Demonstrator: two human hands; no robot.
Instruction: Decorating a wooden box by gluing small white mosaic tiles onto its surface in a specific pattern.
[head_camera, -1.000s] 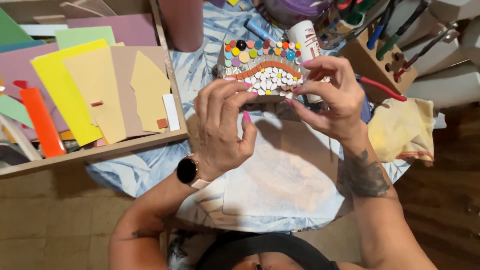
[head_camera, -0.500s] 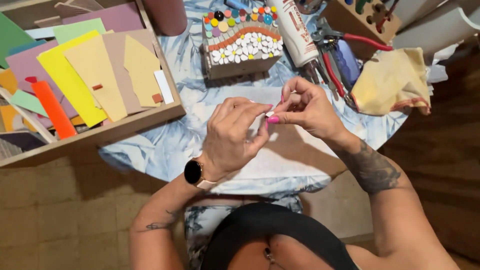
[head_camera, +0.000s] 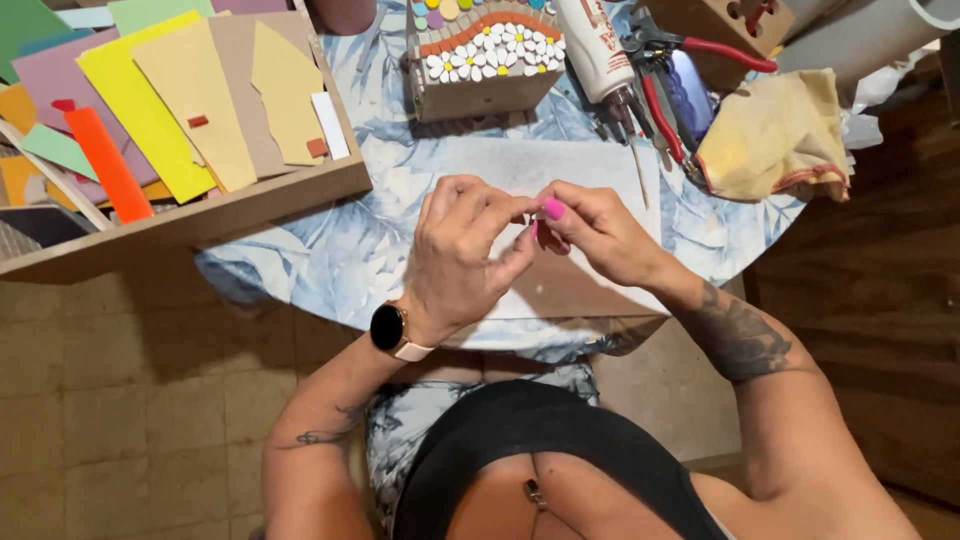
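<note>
My left hand (head_camera: 462, 250), with a dark watch on the wrist, and my right hand (head_camera: 597, 230) meet fingertip to fingertip over a white sheet (head_camera: 560, 170) on the round table. They pinch something very small between them; it is too small to make out. Beyond them stands a small box (head_camera: 487, 62) covered in a mosaic of white daisies, an orange band and coloured dots. A white glue tube (head_camera: 598, 48) lies to the right of the box.
A wooden tray (head_camera: 210, 215) at the left holds several coloured paper sheets. Red-handled pliers (head_camera: 672, 70), a yellow cloth (head_camera: 775, 135) and a cardboard tool holder (head_camera: 730, 22) sit at the right. The table wears a blue leaf-print cloth (head_camera: 330, 250).
My hands have drawn back from the mosaic box toward my body and now pinch together over the white sheet. The view has tilted, so the box sits higher in the picture.
</note>
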